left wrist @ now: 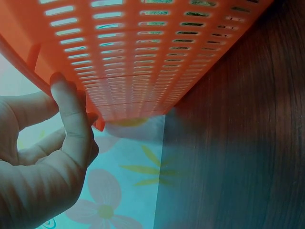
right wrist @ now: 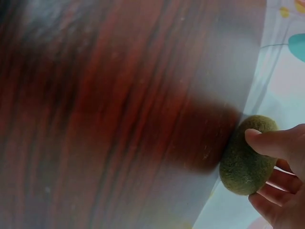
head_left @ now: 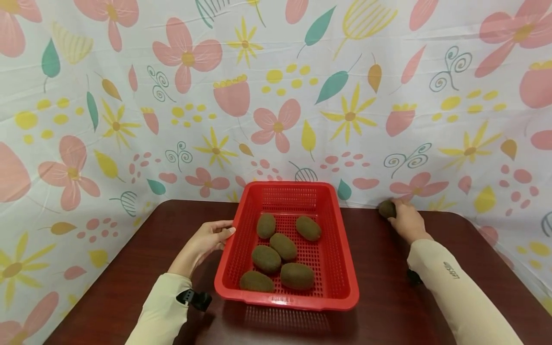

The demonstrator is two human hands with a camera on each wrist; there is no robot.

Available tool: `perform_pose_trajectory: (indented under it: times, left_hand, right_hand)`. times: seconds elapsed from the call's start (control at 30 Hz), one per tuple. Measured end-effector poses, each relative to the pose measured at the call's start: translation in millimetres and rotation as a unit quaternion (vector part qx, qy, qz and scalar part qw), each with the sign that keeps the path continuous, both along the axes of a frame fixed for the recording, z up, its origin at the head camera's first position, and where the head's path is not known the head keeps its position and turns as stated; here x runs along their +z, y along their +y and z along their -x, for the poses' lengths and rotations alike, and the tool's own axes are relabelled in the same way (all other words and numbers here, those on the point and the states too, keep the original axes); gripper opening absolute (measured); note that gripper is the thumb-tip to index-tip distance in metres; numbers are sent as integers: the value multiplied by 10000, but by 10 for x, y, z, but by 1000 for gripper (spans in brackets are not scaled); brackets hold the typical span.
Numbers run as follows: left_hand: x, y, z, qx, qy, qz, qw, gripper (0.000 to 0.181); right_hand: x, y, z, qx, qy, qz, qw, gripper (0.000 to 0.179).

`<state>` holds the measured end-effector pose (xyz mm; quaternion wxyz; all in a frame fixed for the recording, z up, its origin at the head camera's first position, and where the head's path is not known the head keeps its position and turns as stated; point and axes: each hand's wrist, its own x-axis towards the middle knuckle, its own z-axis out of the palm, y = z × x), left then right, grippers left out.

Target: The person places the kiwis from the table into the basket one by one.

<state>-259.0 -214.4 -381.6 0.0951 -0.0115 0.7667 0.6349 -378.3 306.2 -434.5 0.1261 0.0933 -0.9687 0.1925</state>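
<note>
A red plastic basket [head_left: 286,303] with slotted walls stands mid-table, several brown kiwis [head_left: 297,276] lying on its floor. At its left side my left hand [head_left: 210,240] grips the rim, thumb on top and fingers bent beneath; the left wrist view shows these fingers [left wrist: 71,114] against the outer edge of the basket [left wrist: 119,52]. Far to the right, by the table's back edge, my right hand [head_left: 407,220] holds a single kiwi [head_left: 387,209]. In the right wrist view the thumb lies across this fuzzy kiwi [right wrist: 243,164], with the other fingers behind it.
The dark wooden table [head_left: 375,287] reaches back to a white cloth [head_left: 276,158] printed with flowers and leaves, which hangs behind and along both sides. Black wrist straps [head_left: 195,299] sit over the light sleeves [head_left: 461,292].
</note>
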Motion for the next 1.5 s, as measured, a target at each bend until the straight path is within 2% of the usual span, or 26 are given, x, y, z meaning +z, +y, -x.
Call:
perform_pose_trajectory:
  times: [0.23, 0.6, 0.7, 0.8, 1.0, 1.23, 1.5]
  left_hand:
    - [0, 12, -17, -28, 36, 40, 10000, 46]
    - [-12, -4, -28, -54, 143, 47, 9999, 44]
    - [-18, -3, -28, -57, 156, 54, 9998, 43]
    - [-19, -5, -31, -45, 143, 68, 9999, 44]
    - [9, -16, -41, -43, 84, 100, 9999, 46]
    - [31, -7, -32, -46, 60, 147, 9999, 47]
    - [23, 3, -24, -67, 102, 99, 9999, 46]
  right_hand:
    - [11, 22, -45, 65, 54, 144, 9999, 54]
    - [160, 58, -136, 360, 101, 865, 9956, 49]
    - [208, 55, -157, 380, -73, 931, 9949, 52]
    - [278, 52, -175, 279, -476, 1030, 9932, 63]
    - [468, 16, -215, 242, -1181, 1470, 9818, 73]
    - [669, -75, -292, 162, -1468, 1859, 9714, 78]
    - [883, -206, -347, 238, -1617, 2083, 9643, 80]
